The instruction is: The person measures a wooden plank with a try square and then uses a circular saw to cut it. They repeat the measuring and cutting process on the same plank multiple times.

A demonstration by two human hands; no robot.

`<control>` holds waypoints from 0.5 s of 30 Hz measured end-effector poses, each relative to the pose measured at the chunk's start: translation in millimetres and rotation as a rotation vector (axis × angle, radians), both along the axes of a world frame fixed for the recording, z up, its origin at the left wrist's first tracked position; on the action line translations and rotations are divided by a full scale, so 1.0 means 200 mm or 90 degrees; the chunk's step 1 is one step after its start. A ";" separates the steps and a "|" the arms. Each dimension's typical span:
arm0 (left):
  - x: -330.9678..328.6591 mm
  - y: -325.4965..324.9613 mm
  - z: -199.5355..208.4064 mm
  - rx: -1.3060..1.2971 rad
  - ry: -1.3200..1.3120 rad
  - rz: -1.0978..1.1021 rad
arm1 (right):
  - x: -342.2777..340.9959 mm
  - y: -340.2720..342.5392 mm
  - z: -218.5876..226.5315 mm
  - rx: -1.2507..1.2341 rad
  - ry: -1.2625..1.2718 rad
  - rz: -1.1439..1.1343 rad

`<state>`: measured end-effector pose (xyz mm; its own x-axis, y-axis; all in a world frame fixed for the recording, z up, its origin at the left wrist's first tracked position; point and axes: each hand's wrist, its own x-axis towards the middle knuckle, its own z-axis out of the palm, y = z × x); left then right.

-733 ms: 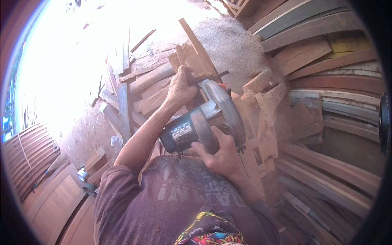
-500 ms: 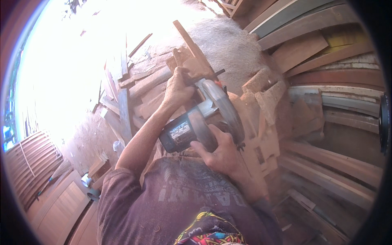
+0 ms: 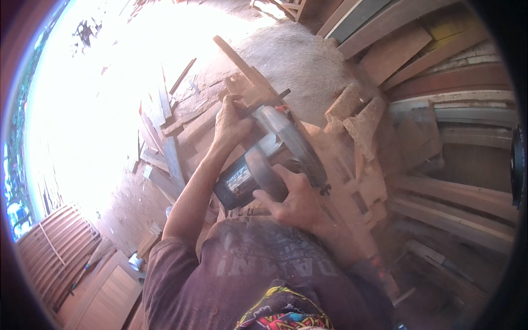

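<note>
My right hand [image 3: 300, 201] wraps around the rear handle of a circular saw [image 3: 289, 137] with a dark motor body and a silvery blade guard. The saw rests on dusty wood in front of my chest. Ahead and to the left of it, my left hand [image 3: 234, 126] curls its fingers at the edge of a wooden board [image 3: 242, 88], close to the front of the saw's base. A long narrow strip of wood [image 3: 234, 55] reaches away from me past the saw. The blade is hidden by the guard and the wood.
Offcuts [image 3: 192, 126] lie heaped on the left. Rough wood chunks [image 3: 360, 124] stand right of the saw, near a pale sawdust pile [image 3: 297, 55]. Stacked planks [image 3: 473, 99] line the right side. Slatted wood [image 3: 55, 247] and a panelled door [image 3: 104, 291] are at lower left. Glare washes out the upper left.
The whole view has shifted and turned slightly. Both hands keep their places, and the saw appears a little farther forward along the wood.
</note>
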<state>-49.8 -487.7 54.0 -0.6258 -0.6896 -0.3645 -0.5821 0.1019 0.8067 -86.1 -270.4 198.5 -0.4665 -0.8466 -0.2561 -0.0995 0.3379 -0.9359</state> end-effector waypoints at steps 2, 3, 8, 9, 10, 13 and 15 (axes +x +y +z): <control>-0.01 -0.02 -0.01 0.002 -0.008 0.004 | 0.00 -0.01 -0.01 0.003 0.000 0.001; -0.01 -0.03 -0.01 0.002 -0.014 0.005 | 0.00 -0.02 -0.01 0.004 0.000 0.001; -0.01 -0.08 -0.05 0.029 0.020 0.005 | 0.00 -0.05 -0.06 -0.026 0.000 -0.012; 0.00 -0.09 -0.05 0.029 0.026 -0.003 | 0.00 -0.06 -0.06 -0.039 -0.010 -0.018; 0.00 -0.10 -0.05 0.029 0.032 -0.010 | -0.01 -0.07 -0.06 -0.025 -0.008 -0.010; 0.02 -0.13 -0.10 0.015 0.067 -0.017 | -0.01 -0.09 -0.05 0.004 -0.012 0.009; -0.01 -0.14 -0.04 0.023 0.040 -0.027 | -0.01 -0.10 -0.05 0.008 -0.017 0.003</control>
<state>-50.8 -515.6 46.3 -0.6771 -0.6486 -0.3476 -0.5259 0.0961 0.8451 -88.6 -290.0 188.8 -0.4554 -0.8455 -0.2790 -0.0764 0.3493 -0.9339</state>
